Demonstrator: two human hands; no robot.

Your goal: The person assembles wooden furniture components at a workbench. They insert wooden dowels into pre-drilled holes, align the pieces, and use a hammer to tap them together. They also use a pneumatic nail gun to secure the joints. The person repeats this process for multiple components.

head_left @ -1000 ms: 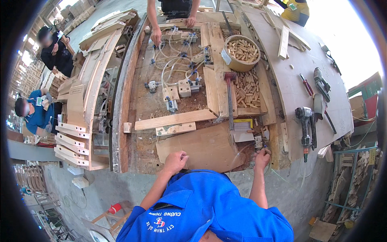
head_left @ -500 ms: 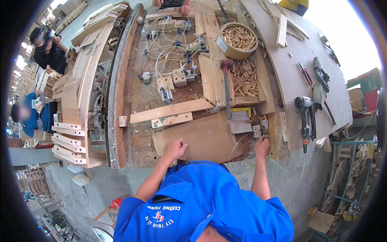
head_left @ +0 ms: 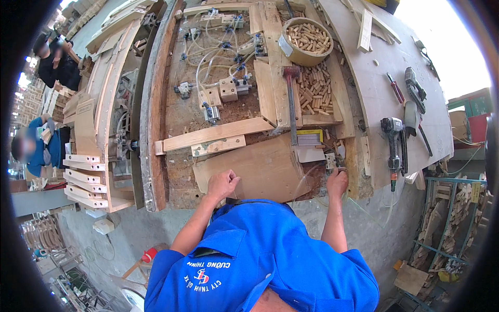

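Observation:
My left hand [head_left: 223, 184] is curled into a loose fist above the brown cardboard sheet [head_left: 254, 169], and nothing shows in it. At the bench's near right, my right hand [head_left: 338, 182] has its fingers closed beside a small metal pneumatic fitting [head_left: 330, 161] with a thin clear hose. What those fingers grip is hidden. Beyond the cardboard, a long light wood strip [head_left: 218, 133] lies against a shorter wood block [head_left: 218, 146]. Farther off are clamping cylinders [head_left: 227, 91] joined by clear hoses [head_left: 208, 67].
A mallet [head_left: 291, 99] lies beside loose wooden dowels [head_left: 316, 91] and a round tub [head_left: 304, 58] full of dowels. On the right board rest a power driver [head_left: 392, 145], a nail gun [head_left: 414, 88] and a screwdriver [head_left: 396, 88]. Two people work at the left, near stacked wood parts [head_left: 86, 182].
The view has shifted slightly, so the bench sits higher in the picture. Another person's hands at the far end are out of sight. My own hands keep nearly the same places.

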